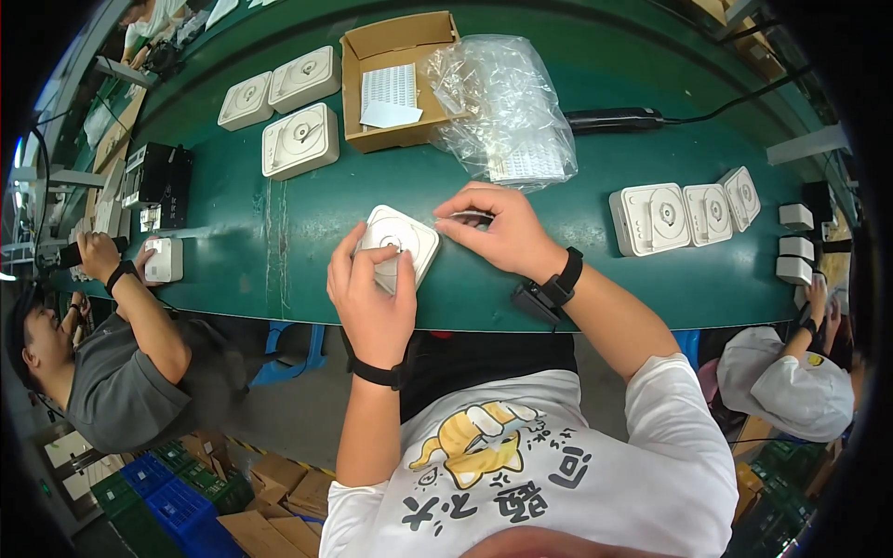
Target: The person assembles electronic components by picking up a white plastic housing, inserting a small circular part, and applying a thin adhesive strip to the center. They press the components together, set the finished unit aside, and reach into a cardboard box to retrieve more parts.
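A white square device (420, 238) with a round dial-like recess on its upper face lies tilted on the green table in front of me. My left hand (368, 293) grips it from the left and near side, thumb and fingers resting across its face. Just right of the device, my right hand (500, 228) is closed in a pinch, its fingertips close to the device's right edge. A small dark and pale piece shows among those fingers, too hidden to name. A black band with a small box sits on my right wrist.
Similar white devices stand at the back left (300, 139) and in a row at the right (651, 219). Behind my hands are a cardboard box (391, 138) with sheets of small parts, a clear plastic bag (507, 112) and a black corded tool (614, 120). Co-workers sit on both sides.
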Available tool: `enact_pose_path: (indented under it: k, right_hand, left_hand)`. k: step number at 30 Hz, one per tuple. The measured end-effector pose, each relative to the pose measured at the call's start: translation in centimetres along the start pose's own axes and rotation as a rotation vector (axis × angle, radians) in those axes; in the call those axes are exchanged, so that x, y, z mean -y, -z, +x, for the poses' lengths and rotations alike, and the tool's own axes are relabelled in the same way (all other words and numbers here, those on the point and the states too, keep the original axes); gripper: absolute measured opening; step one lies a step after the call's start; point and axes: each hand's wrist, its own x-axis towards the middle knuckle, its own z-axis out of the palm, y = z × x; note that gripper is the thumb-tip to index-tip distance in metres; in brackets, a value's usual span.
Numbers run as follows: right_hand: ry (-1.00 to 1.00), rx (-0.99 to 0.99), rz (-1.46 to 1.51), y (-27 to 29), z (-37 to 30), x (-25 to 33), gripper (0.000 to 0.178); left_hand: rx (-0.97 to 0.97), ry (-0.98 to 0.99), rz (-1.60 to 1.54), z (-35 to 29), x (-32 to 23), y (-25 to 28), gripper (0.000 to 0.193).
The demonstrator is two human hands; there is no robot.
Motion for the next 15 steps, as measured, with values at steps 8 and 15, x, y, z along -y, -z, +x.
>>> enact_pose_path:
  k: [8,15]
  right_hand:
    - [-0.027,0.028,-0.034,-0.3,0.1,0.6,0.021]
    - [0.05,-0.02,-0.014,-0.6,-0.1,0.2,0.021]
  left_hand:
    - [0.027,-0.136,-0.07,0.5,1.0,-0.2,0.022]
    - [-0.014,0.078,-0.2,0.8,-1.2,0.6,0.018]
